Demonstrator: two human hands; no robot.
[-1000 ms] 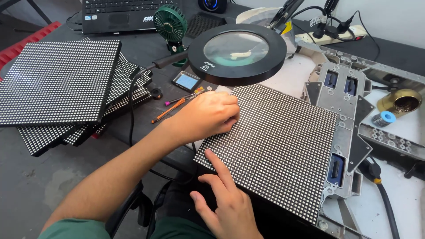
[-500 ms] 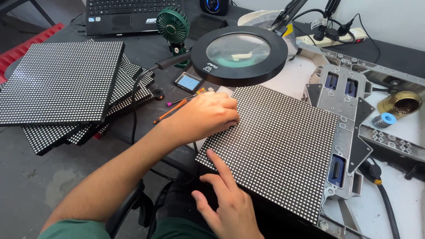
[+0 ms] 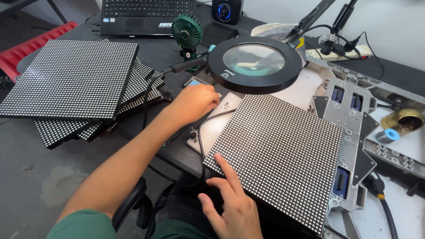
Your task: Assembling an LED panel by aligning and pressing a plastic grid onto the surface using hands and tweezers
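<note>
Panels of dotted LED matrix lie stacked (image 3: 66,82) at the left of the bench (image 3: 26,177); further right the left hand (image 3: 195,102) is curled loosely just below the round magnifier lamp (image 3: 254,64), over a pale mat (image 3: 217,128) with small bits on it, and whether it pinches anything I cannot tell. Right of that, the right hand (image 3: 230,208) holds nothing, its forefinger pressed flat on the near corner of the single LED panel (image 3: 283,152), which lies face up on a grey metal frame (image 3: 349,119). My reading is a repair step of steadying this panel while fetching a tool or part, so what follows calls for a firm hold on that corner.
</note>
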